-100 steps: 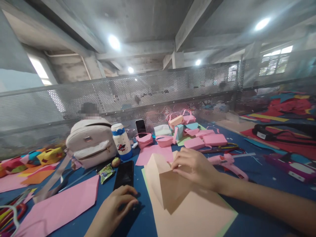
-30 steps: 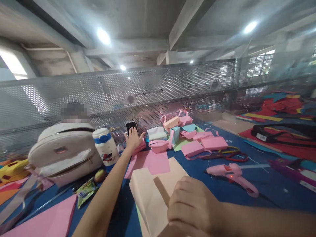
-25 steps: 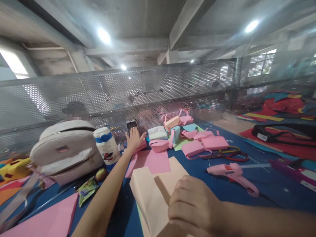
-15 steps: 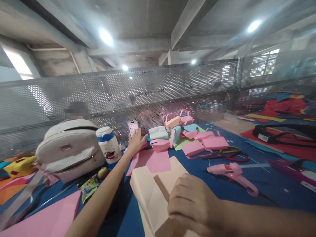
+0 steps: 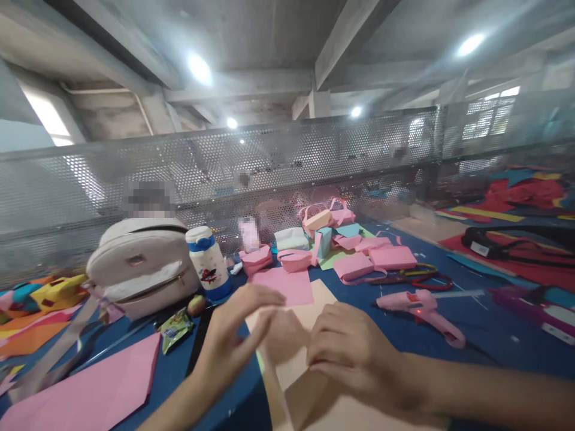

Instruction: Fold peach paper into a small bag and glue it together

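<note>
Blue tabletop (image 5: 249, 404), backed by a grey perforated metal screen (image 5: 278, 158). Folded peach paper sheet (image 5: 290, 353) lies front centre, partly raised along its creases. Right hand (image 5: 345, 344): fingers curled closed on the sheet's fold. Left hand (image 5: 233, 329): thumb and fingers well apart, nothing gripped, at the sheet's left side; contact cannot be told. Pink plastic glue gun (image 5: 424, 305), red light showing, lies beyond the right wrist. Upright white-and-blue bottle (image 5: 209, 263) stands beside a pale zipped backpack (image 5: 148, 263). Small pink folded-paper bags (image 5: 393, 257) clustered farther back.
</note>
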A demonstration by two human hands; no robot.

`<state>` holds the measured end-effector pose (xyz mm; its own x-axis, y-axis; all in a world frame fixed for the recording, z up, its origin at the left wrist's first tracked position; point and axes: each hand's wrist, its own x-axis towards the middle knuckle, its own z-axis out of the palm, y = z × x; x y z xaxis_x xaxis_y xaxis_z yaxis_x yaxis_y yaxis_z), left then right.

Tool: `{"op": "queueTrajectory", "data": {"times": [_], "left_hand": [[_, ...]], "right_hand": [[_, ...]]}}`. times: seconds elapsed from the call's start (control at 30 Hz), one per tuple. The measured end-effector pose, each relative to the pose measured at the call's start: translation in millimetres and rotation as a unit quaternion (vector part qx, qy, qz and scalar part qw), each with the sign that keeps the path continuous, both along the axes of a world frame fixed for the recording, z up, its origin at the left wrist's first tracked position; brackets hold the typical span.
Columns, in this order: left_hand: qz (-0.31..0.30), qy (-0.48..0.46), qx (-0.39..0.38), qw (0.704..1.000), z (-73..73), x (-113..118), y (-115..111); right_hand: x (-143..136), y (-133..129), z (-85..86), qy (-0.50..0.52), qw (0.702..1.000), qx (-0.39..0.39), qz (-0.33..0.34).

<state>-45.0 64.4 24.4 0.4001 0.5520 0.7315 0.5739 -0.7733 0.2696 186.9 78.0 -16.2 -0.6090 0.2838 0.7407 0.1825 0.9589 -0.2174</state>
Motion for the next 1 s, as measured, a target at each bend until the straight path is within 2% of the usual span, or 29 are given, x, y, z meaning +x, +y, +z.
{"op": "queueTrajectory", "data": {"times": [0.07,0.17,0.27,0.4,0.5,0.73,1.0], "left_hand": [[-0.001,0.057,0.041,0.998,-3.0,9.9,-26.8],[0.028,0.1,0.116,0.988,-7.7,21.4,-42.7],[0.05,0.087,0.118,0.988,-5.9,27.5,-39.9],[0.058,0.06,0.112,0.99,3.4,32.8,-32.0],[0.059,0.044,0.081,0.994,6.1,37.0,-28.7],[0.032,0.014,0.018,0.999,-5.8,38.8,-28.5],[0.06,0.072,0.064,0.994,-12.7,33.5,-29.3]], "right_hand": [[-0.9,0.3,1.0,0.002,1.0,-0.008,-0.008],[-2.6,0.8,7.2,0.0,1.0,-0.016,-0.013],[-3.0,1.1,18.2,0.008,1.0,-0.011,-0.021],[0.8,0.4,33.5,0.01,0.998,-0.005,-0.055],[5.2,-0.5,38.9,0.003,0.997,0.002,-0.077],[11.6,0.7,27.7,-0.026,0.997,0.006,-0.077],[5.9,4.4,25.5,-0.036,0.998,0.003,-0.059]]}}
